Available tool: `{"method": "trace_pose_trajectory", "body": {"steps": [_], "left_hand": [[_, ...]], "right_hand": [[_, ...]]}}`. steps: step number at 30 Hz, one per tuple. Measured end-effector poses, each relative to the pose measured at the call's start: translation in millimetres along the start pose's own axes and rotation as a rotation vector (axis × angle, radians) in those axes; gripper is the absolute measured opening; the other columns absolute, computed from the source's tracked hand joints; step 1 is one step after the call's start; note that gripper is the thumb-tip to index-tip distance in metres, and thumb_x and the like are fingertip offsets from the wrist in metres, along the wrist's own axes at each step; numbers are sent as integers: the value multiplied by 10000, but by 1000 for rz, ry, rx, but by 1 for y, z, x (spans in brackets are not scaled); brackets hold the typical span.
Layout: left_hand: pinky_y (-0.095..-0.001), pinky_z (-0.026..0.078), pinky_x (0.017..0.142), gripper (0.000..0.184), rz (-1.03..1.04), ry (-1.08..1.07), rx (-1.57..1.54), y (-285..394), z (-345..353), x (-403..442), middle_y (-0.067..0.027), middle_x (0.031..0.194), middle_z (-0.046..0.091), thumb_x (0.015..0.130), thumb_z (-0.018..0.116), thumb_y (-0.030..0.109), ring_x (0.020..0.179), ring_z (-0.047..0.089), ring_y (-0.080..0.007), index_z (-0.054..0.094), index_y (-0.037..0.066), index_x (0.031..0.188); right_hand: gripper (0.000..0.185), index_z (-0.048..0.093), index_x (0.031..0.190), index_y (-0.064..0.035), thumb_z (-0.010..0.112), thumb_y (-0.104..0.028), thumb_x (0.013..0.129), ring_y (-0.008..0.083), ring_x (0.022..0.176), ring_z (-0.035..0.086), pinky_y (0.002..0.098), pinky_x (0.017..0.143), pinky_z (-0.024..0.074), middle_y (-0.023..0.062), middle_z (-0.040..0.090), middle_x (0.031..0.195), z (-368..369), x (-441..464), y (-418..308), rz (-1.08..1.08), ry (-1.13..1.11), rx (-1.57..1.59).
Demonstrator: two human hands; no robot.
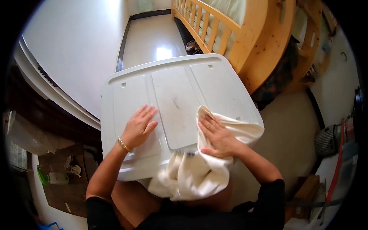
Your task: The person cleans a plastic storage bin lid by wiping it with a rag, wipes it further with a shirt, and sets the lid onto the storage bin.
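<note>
A white plastic lid (174, 103) with raised panels lies in front of me, with dark smudges near its middle. My left hand (140, 126), with a beaded bracelet on the wrist, is over the lid's left part, fingers stretched and slightly blurred; whether it touches the surface I cannot tell. On the right, my right hand (216, 134) lies flat with spread fingers on a cream cloth (195, 176). Part of that cloth covers the lid's near right corner, and the rest hangs in folds over the near edge towards my lap.
A wooden bed frame (264, 42) with a slatted rail stands beyond the lid on the right, with shoes (191, 46) on the floor by it. A white panel (76, 50) rises at the left. Low at the left is a brown wooden table (61, 191) with small items.
</note>
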State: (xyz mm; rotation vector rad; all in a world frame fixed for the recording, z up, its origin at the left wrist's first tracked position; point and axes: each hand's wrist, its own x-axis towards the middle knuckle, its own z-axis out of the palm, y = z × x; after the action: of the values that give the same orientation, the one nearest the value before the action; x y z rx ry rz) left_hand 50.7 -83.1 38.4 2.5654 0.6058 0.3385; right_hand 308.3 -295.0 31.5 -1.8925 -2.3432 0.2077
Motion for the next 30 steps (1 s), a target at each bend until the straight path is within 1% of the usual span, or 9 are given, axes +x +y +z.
{"method": "trace_pose_trajectory", "body": {"steps": [3, 4, 10, 13, 17, 20, 23, 26, 30], "left_hand": [[-508, 97, 1133, 682, 33, -20, 466, -2, 31, 5, -214, 1476, 279, 887, 469, 418, 1406, 147, -379, 338, -18, 1396], [-535, 12, 1128, 724, -17, -85, 395, 2, 30, 5, -198, 1514, 188, 886, 472, 421, 1420, 75, -370, 269, -20, 1423], [-516, 28, 1137, 697, 8, -73, 376, 1, 27, 3, -186, 1503, 229, 877, 464, 389, 1420, 98, -356, 290, -12, 1420], [-507, 32, 1140, 685, 24, -72, 362, -1, 26, 1, -175, 1504, 235, 866, 471, 351, 1420, 107, -346, 289, -6, 1422], [-513, 36, 1138, 686, 28, -71, 348, -1, 24, 1, -180, 1506, 227, 856, 475, 317, 1419, 108, -353, 280, -19, 1420], [-529, 35, 1133, 684, 19, -58, 360, 1, 28, 3, -193, 1505, 218, 857, 473, 304, 1416, 102, -368, 275, -41, 1413], [-559, 49, 1121, 675, 7, -65, 345, 2, 29, 5, -199, 1496, 234, 854, 490, 301, 1410, 118, -378, 299, -47, 1400], [-565, 47, 1118, 674, -10, -95, 319, 4, 27, 6, -202, 1492, 239, 847, 494, 293, 1411, 115, -379, 302, -49, 1395], [-560, 52, 1121, 675, -25, -117, 334, 8, 22, 9, -203, 1475, 270, 825, 504, 282, 1408, 137, -375, 316, -22, 1398]], "right_hand": [[778, 248, 1421, 49, 453, -494, 903, 321, 1429, 77, 414, 1162, 47, 218, 182, 1509, 5, 43, -2, -107, -32, 49], [740, 247, 1426, 37, 438, -463, 915, 310, 1430, 76, 412, 1163, 51, 206, 171, 1515, 6, 62, 2, -121, -20, 27], [620, 261, 1442, -16, 391, -372, 950, 247, 1432, 107, 359, 1164, 74, 148, 181, 1529, 20, 192, 59, -71, 44, -23], [612, 277, 1440, -26, 397, -360, 941, 224, 1418, 172, 331, 1159, 97, 122, 218, 1524, 19, 226, 128, 139, 142, -50], [589, 337, 1400, -11, 407, -356, 928, 253, 1391, 235, 358, 1152, 131, 135, 302, 1486, -33, 171, 183, 691, 205, -55], [621, 309, 1401, 33, 425, -337, 916, 288, 1404, 202, 357, 1157, 114, 193, 269, 1488, -22, 181, 184, 695, 206, 4], [675, 208, 1433, 56, 435, -336, 933, 300, 1427, 100, 352, 1166, 59, 229, 136, 1517, 11, 235, 109, 258, 122, 128], [669, 248, 1428, 38, 443, -362, 928, 273, 1422, 144, 363, 1169, 89, 202, 210, 1506, 27, 293, 31, -242, 38, 21], [603, 322, 1425, -61, 394, -412, 940, 251, 1406, 209, 362, 1157, 153, 108, 284, 1499, 30, 344, 44, -303, 161, -1]]}}
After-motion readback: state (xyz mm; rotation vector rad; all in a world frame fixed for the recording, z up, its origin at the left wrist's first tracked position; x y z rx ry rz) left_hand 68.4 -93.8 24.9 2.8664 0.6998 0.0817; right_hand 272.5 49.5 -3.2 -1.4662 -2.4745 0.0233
